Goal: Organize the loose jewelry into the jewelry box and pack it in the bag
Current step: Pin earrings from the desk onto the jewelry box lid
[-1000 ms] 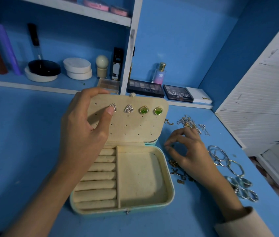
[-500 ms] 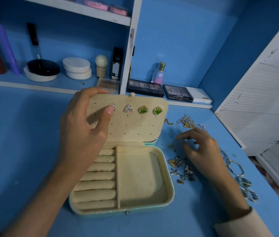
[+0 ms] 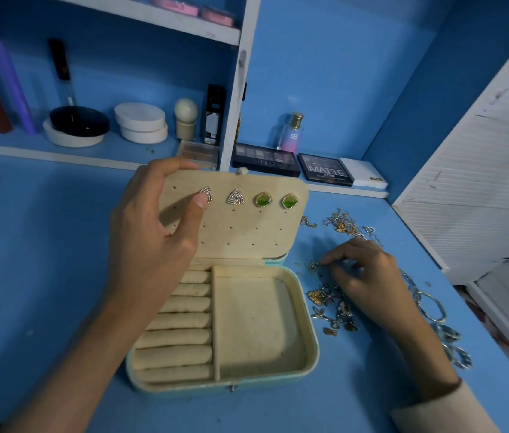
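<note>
Loose jewelry [image 3: 331, 304] sits in a tangled heap on the blue surface [image 3: 44, 276], just right of the open jewelry box [image 3: 312, 339]. A chain cluster [image 3: 343, 225] lies further back; silver bangles [image 3: 432, 307] lie off to the right, partly behind the right wrist. Box tray: ring rolls [image 3: 181, 320] on the left, open compartment [image 3: 256, 323] on the right, no jewelry in either. Lid [image 3: 247, 235] stands raised, with two triangular studs [image 3: 235, 196] and two green studs [image 3: 262, 200] pinned along its top row. Left hand [image 3: 150, 245] grips the lid, fingers hooked over the top edge, thumb on the face touching the leftmost triangular stud. Right hand [image 3: 368, 282] is curled over the heap's far edge, forefinger and thumb tips drawn together at a small piece [image 3: 313, 265]; can't tell if it is pinched or only touched. Likely step: pick the next earring for the lid. To do it well, she or he should isolate one piece before lifting, since the heap looks interlocked and a drag would pull neighbours along. Find its mate so pairs sit side by side. The left hand should brace the lid from behind while the post goes into a free hole. Main risk is a small piece dropping back into the heap. The bag is not in view.
</note>
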{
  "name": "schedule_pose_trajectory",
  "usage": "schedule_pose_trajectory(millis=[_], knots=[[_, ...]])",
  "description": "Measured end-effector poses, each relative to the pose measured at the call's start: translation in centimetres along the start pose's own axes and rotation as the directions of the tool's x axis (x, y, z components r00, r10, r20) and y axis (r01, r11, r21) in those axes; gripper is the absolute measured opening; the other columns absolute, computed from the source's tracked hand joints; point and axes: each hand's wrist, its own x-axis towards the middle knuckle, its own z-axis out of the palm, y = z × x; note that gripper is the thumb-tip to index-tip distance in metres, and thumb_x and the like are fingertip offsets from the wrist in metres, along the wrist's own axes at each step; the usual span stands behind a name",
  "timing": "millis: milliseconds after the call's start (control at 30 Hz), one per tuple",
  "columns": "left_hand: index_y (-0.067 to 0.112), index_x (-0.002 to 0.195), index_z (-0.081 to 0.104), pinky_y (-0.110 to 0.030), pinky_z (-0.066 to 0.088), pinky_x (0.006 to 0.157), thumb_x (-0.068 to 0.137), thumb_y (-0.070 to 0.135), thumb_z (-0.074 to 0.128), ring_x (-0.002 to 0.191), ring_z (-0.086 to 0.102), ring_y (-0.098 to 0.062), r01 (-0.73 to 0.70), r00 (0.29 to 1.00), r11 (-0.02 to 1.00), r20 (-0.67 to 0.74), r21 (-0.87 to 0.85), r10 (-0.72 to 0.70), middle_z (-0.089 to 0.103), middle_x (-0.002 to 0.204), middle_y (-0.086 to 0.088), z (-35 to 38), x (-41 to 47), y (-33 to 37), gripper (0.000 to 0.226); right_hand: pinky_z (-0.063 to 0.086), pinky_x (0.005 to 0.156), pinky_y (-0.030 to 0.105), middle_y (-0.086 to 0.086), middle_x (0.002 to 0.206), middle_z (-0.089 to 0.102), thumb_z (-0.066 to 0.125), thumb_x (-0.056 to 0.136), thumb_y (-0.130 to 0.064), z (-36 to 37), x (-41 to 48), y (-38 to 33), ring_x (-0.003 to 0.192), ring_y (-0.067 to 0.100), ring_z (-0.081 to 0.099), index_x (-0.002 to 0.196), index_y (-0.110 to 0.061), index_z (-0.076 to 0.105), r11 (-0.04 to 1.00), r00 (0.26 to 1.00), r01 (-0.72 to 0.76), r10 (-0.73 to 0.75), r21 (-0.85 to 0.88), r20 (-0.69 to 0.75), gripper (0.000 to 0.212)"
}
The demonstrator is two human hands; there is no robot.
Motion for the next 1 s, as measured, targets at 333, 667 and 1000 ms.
schedule_pose_trajectory(millis=[333, 667, 1000], knots=[[0.027, 0.108, 0.055, -0.025, 0.047, 0.082, 0.086, 0.022, 0.060, 0.097, 0.059, -0.014, 0.002, 1.000, 1.000, -0.004, 0.014, -0.002, 0.062, 0.103, 0.003, 0.0, 0.0, 0.0, 0.023, 0.033, 0.076, 0.010, -0.005, 0.086, 0.062, 0.072, 0.079, -0.012, 0.2, 0.2, 0.0, 0.088, 0.014, 0.052, 0.080, -0.022, 0.072, 0.999, 1.000, 0.006, -0.006, -0.049, 0.007, 0.010], [0.026, 0.108, 0.055, -0.018, 0.045, 0.080, 0.086, 0.022, 0.059, 0.096, 0.058, -0.013, -0.003, 1.000, 1.000, -0.008, 0.014, 0.004, 0.062, 0.103, 0.002, 0.0, 0.0, 0.0, 0.023, 0.035, 0.066, 0.005, -0.015, 0.077, 0.058, 0.064, 0.085, -0.009, 0.4, 0.2, -0.3, 0.078, 0.004, 0.053, 0.078, -0.020, 0.063, 0.999, 0.997, -0.034, 0.037, 0.033, -0.070, 0.013], [0.031, 0.102, 0.049, -0.003, 0.038, 0.077, 0.083, 0.022, 0.064, 0.087, 0.053, 0.006, -0.085, 0.996, 0.994, -0.002, 0.063, 0.085, 0.056, 0.099, 0.021, -1.2, -1.1, 0.9, 0.026, 0.044, 0.070, 0.022, 0.001, 0.080, 0.066, 0.061, 0.089, -0.014, -2.9, 1.9, -5.7, 0.078, 0.014, 0.060, 0.080, -0.016, 0.064, 0.862, 0.990, -0.065, 0.118, 0.503, -0.075, 0.010]])
